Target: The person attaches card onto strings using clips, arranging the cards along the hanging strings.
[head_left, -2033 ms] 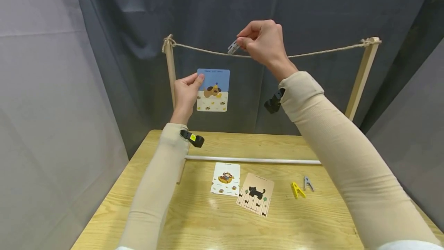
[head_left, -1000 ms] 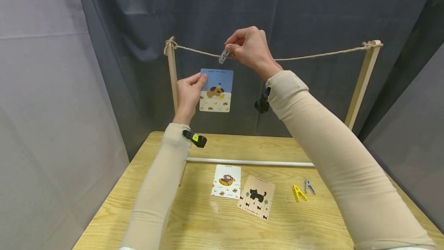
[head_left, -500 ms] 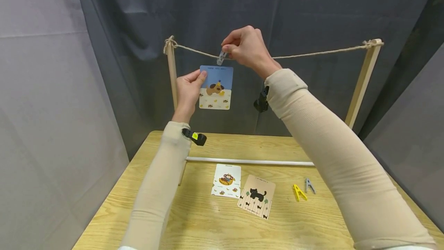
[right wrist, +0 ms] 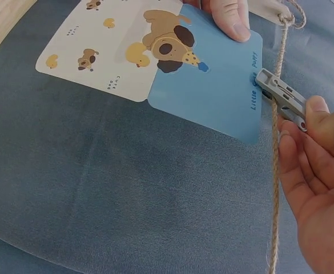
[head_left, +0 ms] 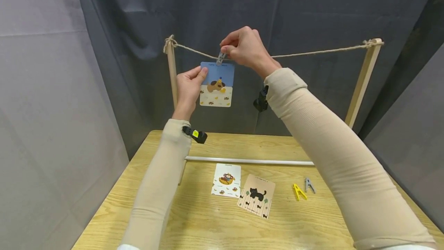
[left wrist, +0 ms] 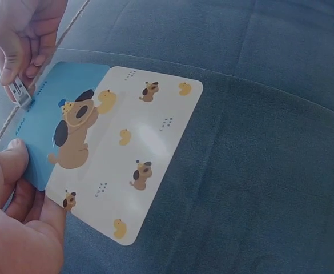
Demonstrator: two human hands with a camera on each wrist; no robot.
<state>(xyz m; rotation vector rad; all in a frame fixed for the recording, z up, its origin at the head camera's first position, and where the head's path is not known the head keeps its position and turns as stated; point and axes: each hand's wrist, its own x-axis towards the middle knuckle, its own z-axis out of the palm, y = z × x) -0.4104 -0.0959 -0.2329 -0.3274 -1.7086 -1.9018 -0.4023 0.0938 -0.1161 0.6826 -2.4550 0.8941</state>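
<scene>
My left hand [head_left: 189, 90] pinches the left edge of a blue-and-cream puppy card [head_left: 216, 84] between thumb and fingers, holding it upright just below the rope [head_left: 312, 52]. In my right hand [head_left: 248, 49] is a grey clothespin [right wrist: 282, 94], pinched by its handle ends. The right wrist view has the clothespin lying across the rope, its tip over the card's top edge near the printed words. From the left wrist view, the clothespin tip overlaps the blue end of the card [left wrist: 109, 142], close to my left thumb.
Two wooden posts [head_left: 364, 82] carry the rope, with a white bar [head_left: 249, 161] low between them. On the wooden table [head_left: 138, 200] lie a monkey card [head_left: 226, 180], a black cat card [head_left: 256, 196], a yellow clothespin [head_left: 299, 192] and another grey clothespin [head_left: 310, 185]. A dark curtain [head_left: 312, 10] hangs behind.
My right hand has moved left and down along the rope with the clothespin. My left hand has raised the puppy card, so its top edge now meets the clothespin tip.
</scene>
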